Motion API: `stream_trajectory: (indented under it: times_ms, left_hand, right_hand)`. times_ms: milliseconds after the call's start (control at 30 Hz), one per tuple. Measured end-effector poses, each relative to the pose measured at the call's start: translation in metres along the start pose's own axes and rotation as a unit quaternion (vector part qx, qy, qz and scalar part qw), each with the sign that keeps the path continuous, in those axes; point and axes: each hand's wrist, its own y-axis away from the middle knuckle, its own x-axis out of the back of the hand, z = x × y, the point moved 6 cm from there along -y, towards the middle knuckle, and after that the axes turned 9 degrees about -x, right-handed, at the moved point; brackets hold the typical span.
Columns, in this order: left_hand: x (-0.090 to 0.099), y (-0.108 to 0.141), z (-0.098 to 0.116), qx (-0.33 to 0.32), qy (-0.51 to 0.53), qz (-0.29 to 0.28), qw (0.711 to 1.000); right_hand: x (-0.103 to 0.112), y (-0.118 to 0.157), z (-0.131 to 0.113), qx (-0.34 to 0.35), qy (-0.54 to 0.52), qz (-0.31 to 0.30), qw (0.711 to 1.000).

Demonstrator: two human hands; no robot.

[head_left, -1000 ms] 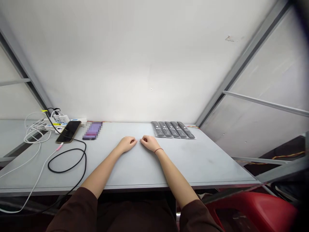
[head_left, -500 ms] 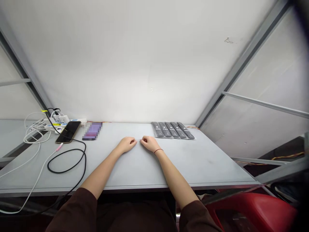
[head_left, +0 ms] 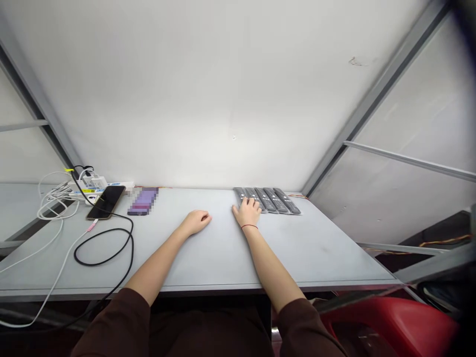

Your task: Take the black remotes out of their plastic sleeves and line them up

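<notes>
Several dark remote controls in clear plastic sleeves lie side by side at the back of the grey table. My right hand, with a thin red cord at the wrist, is over the near end of the leftmost remote control. Its fingers are spread and the thumb is out to the left; whether the fingertips touch the sleeve I cannot tell. That remote's lower part is hidden under the hand. My left hand rests on the table in a loose fist with nothing seen in it, left of the right hand.
On the left are a black phone, a pixelated purple phone-like thing, a white power strip with plugs, and a looped black cable. A wall rises behind the table. A red chair stands at lower right.
My right hand has moved right and away from me, from a curled rest beside the left hand to the leftmost remote control, with its fingers opened. My left hand stays put.
</notes>
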Motion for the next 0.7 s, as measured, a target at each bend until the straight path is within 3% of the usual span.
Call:
stream_trajectory:
  times_ms: [333, 533, 600, 700]
  left_hand:
    - [0.000, 0.000, -0.001, 0.002, 0.011, -0.002, 1.000]
    - [0.000, 0.000, 0.000, 0.007, 0.008, -0.004, 1.000]
    - [0.001, 0.000, 0.001, 0.007, 0.006, -0.006, 1.000]
    - [0.002, 0.001, 0.002, 0.012, 0.018, -0.003, 1.000]
  right_hand:
    - [-0.003, -0.001, 0.007, -0.036, 0.022, -0.030, 0.999]
    - [-0.004, 0.001, 0.009, -0.077, -0.060, -0.122, 0.988]
    - [-0.006, 0.002, 0.012, -0.103, -0.155, -0.165, 0.969]
    - [-0.011, 0.006, 0.007, -0.113, -0.350, -0.248, 0.896]
